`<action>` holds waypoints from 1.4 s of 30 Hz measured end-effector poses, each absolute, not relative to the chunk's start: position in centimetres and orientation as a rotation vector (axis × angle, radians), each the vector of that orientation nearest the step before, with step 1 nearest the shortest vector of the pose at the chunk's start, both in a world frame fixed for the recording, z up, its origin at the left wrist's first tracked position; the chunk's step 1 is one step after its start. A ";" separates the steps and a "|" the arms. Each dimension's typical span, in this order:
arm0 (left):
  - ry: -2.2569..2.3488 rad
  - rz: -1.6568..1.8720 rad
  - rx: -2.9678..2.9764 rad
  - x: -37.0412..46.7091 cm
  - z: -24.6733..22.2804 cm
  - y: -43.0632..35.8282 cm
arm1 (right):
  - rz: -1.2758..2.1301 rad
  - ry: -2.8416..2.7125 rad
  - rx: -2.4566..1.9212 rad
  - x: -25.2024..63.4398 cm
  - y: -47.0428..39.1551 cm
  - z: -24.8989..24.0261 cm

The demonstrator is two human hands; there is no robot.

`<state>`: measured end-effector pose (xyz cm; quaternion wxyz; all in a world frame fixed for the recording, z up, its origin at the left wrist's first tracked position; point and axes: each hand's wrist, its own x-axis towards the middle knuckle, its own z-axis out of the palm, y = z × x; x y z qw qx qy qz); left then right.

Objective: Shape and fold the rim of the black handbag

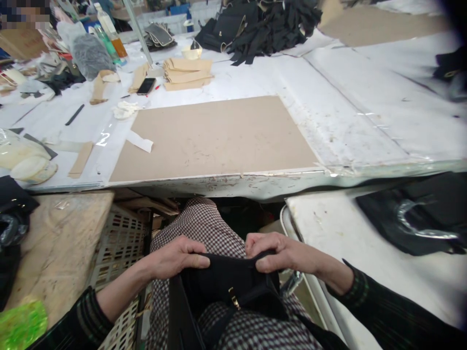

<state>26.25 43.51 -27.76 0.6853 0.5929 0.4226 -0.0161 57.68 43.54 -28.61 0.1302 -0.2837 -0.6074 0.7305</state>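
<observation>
A black bag [233,287] rests on the person's lap, over checked trousers [207,228], at the near edge of the scene below the worktop [346,121]. Its upper edge runs left to right between the two hands, so its long axis lies across the lap; the body of the bag falls away toward the near side, and a small brass-coloured clasp [234,297] shows on its near face. A dark strap [182,316] hangs from its left side.

The left hand [178,256] is curled closed on the left end of the bag's upper edge, thumb lying flat along the top and the fingers folded over the fabric. The right hand [279,253] grips the right end in the same way, fingers bent and pressed together, pinching the black fabric between thumb and fingertips. Both wear dark sleeves.

Farther off, a tan board [215,138] lies flat on the white worktop. Beyond it sit a stack of tan cut pieces [188,73], a phone [146,86] and, at the far side, a heap of black material [262,24]. To the near left are a wooden surface [58,243] and a pale plastic crate [116,253]; to the right, a black bag in clear wrap [416,218] lies on a white surface.
</observation>
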 end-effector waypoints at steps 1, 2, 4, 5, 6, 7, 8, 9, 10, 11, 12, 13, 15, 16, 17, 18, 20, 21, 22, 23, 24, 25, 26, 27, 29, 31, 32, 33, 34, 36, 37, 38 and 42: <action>0.972 -0.023 1.364 26.3 -27.6 43.4 | 2.118 -1.775 -0.843 57.6 43.6 -28.3; 0.999 -0.010 1.403 26.3 -27.4 43.2 | 2.113 -1.777 -0.862 57.6 43.6 -28.1; 1.048 0.011 1.483 26.4 -27.0 42.8 | 2.114 -1.768 -0.890 57.5 43.3 -27.5; 1.065 0.019 1.516 26.4 -26.8 42.7 | 2.126 -1.766 -0.902 57.4 43.0 -27.3; 1.079 0.028 1.543 26.4 -26.6 42.5 | 2.145 -1.766 -0.917 57.3 42.7 -27.1; 1.088 0.039 1.561 26.5 -26.4 42.3 | 2.162 -1.764 -0.942 57.3 42.4 -26.9; 1.091 0.048 1.572 26.5 -26.3 42.2 | 2.173 -1.759 -0.971 57.2 42.0 -26.8; 1.089 0.057 1.576 26.5 -26.1 42.0 | 2.175 -1.744 -1.004 57.1 41.7 -26.7; 1.082 0.065 1.575 26.5 -25.9 42.0 | 2.165 -1.727 -1.033 56.9 41.4 -26.6; 1.070 0.071 1.572 26.6 -25.7 41.9 | 2.138 -1.715 -1.060 56.8 41.1 -26.5; 1.056 0.075 1.565 26.6 -25.6 41.8 | 2.098 -1.712 -1.084 56.6 40.9 -26.5; 1.040 0.078 1.555 26.6 -25.4 41.8 | 2.047 -1.719 -1.109 56.5 40.6 -26.5; 1.010 0.082 1.524 26.6 -25.2 41.7 | 1.922 -1.777 -1.138 56.1 40.1 -26.4; 0.996 0.083 1.503 26.6 -25.2 41.6 | 1.842 -1.827 -1.141 55.8 39.9 -26.4; 0.985 0.083 1.478 26.6 -25.3 41.6 | 1.753 -1.878 -1.138 55.6 39.6 -26.4; 0.979 0.083 1.455 26.5 -25.4 41.5 | 1.664 -1.923 -1.136 55.3 39.4 -26.4; 0.995 0.089 1.434 26.4 -25.8 41.5 | 1.512 -1.966 -1.164 54.9 39.0 -26.5; 1.015 0.093 1.439 26.4 -26.0 41.4 | 1.461 -1.964 -1.190 54.8 38.8 -26.5; 1.038 0.098 1.453 26.3 -26.2 41.4 | 1.432 -1.953 -1.216 54.7 38.7 -26.5; 1.060 0.102 1.473 26.3 -26.3 41.4 | 1.428 -1.938 -1.239 54.8 38.7 -26.5; 1.078 0.107 1.492 26.2 -26.4 41.3 | 1.458 -1.922 -1.249 54.9 38.8 -26.4; 1.089 0.110 1.507 26.2 -26.4 41.3 | 1.530 -1.910 -1.244 55.1 39.0 -26.1; 1.093 0.110 1.521 26.1 -26.3 41.2 | 1.643 -1.905 -1.220 55.3 39.4 -25.7; 1.093 0.113 1.533 26.1 -26.1 41.1 | 1.785 -1.914 -1.175 55.5 39.9 -25.1; 1.090 0.122 1.553 26.1 -25.8 41.0 | 2.048 -1.982 -1.022 55.5 41.1 -23.8; 1.085 0.133 1.569 26.2 -25.4 40.8 | 2.123 -2.125 -0.869 54.7 42.4 -22.7; 1.080 0.139 1.576 26.2 -25.2 40.7 | 2.080 -2.210 -0.820 54.0 43.0 -22.4; 1.078 0.144 1.582 26.2 -25.1 40.6 | 2.003 -2.296 -0.793 53.2 43.4 -22.3; 1.078 0.149 1.586 26.1 -25.0 40.5 | 1.913 -2.376 -0.780 52.4 43.8 -22.4; 1.094 0.162 1.586 25.8 -25.0 40.2 | 1.773 -2.492 -0.768 50.9 44.2 -23.0; 1.111 0.178 1.585 25.5 -25.0 40.0 | 1.746 -2.521 -0.768 50.4 44.3 -23.4; 1.134 0.203 1.589 25.3 -25.0 39.8 | 1.749 -2.530 -0.772 50.1 44.3 -23.7; 1.257 0.383 1.689 24.7 -25.3 38.9 | 1.862 -2.465 -0.842 50.0 44.2 -24.3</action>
